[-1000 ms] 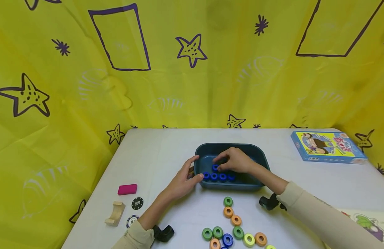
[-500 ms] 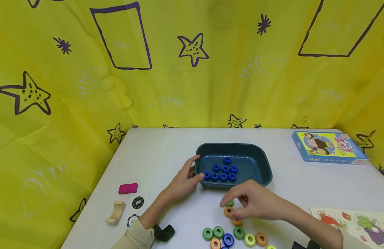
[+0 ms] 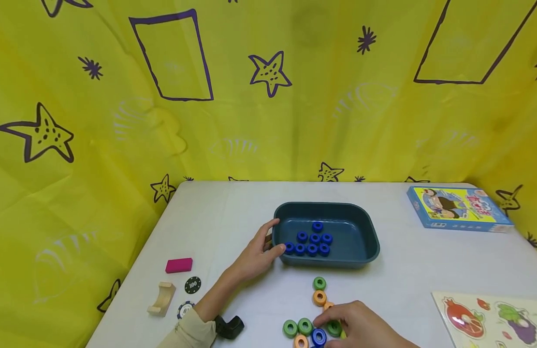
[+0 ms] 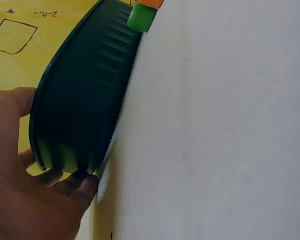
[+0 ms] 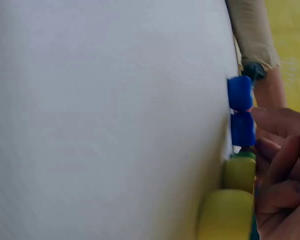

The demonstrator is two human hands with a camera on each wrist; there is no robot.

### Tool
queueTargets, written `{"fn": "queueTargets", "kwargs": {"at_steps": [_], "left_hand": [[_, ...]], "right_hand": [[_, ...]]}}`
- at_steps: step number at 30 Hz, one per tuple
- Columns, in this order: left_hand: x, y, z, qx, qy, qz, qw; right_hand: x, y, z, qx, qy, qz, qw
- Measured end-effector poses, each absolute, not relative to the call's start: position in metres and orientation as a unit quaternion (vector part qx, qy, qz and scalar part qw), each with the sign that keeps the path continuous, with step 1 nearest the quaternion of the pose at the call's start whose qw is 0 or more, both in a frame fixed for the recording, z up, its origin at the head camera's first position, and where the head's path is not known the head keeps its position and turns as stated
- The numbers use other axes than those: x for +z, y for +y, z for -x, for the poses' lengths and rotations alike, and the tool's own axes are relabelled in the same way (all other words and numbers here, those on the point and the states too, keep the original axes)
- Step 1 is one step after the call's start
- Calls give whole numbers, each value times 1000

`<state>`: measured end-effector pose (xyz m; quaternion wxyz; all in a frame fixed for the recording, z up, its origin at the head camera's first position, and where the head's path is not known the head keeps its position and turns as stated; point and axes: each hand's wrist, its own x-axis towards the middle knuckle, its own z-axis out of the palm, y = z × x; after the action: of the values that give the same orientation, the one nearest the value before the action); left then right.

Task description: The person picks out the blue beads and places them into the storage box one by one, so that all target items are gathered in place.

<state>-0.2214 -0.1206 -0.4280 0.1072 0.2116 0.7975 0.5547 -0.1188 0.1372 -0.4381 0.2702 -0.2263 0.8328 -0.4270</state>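
Observation:
In the head view my left hand [image 3: 256, 255] grips the left end of a dark teal plastic tray [image 3: 368, 241]. The left wrist view has the thumb at the tray's rim and the other fingers [image 4: 85, 187] curled along its end wall. Inside the tray stand several small blue rings [image 3: 314, 238]. My right hand [image 3: 359, 326] reaches low over the loose rings at the front, its index finger and thumb apart around a blue ring [image 3: 319, 337]. From the right wrist, two blue rings [image 5: 242, 128] are visible right at the fingertips.
Green rings [image 3: 290, 328], orange rings [image 3: 319, 297] and yellow rings [image 5: 227, 215] lie in front of the tray. To the left are a pink block [image 3: 179, 265], a curved wooden piece [image 3: 162, 298] and poker chips [image 3: 192, 285]. A blue box [image 3: 461, 208] and a picture sheet [image 3: 490, 319] lie right.
My right hand has left the tray and come down to the rings at the front. Inside the tray, the blue rings it covered now show. The left hand stays on the tray.

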Motion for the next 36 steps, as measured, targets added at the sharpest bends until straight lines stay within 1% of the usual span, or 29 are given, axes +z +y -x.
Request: {"fn": "queueTargets", "kwargs": {"at_steps": [5,11,15,18,22,24,26,31,36], "left_hand": [[-430,-122,221,555,796,-214,108],[-430,-122,221,555,797,-216,103],[-429,-122,221,555,796,-219,103],[-427,-123,220,555,795,-218,106],[-427,-123,221,558,794,-218,109],[-426,-123,221,558,792,-220,108],[-426,-123,221,559,792,-222,108],[-425,-123,221,558,793,-220,111],[-426,-122,221,555,796,-214,113]], "right_hand": [[-442,133,117,-384,853,232,268],[-437,132,117,-383,852,248,258],[-420,135,121,-415,841,231,258],[-400,139,130,-427,846,227,224],[-380,146,155,-411,867,249,128],[-375,149,173,-415,868,257,94],[-373,151,193,-427,862,262,77],[-380,153,243,-435,860,261,55],[-395,150,280,-403,881,244,43]]}}
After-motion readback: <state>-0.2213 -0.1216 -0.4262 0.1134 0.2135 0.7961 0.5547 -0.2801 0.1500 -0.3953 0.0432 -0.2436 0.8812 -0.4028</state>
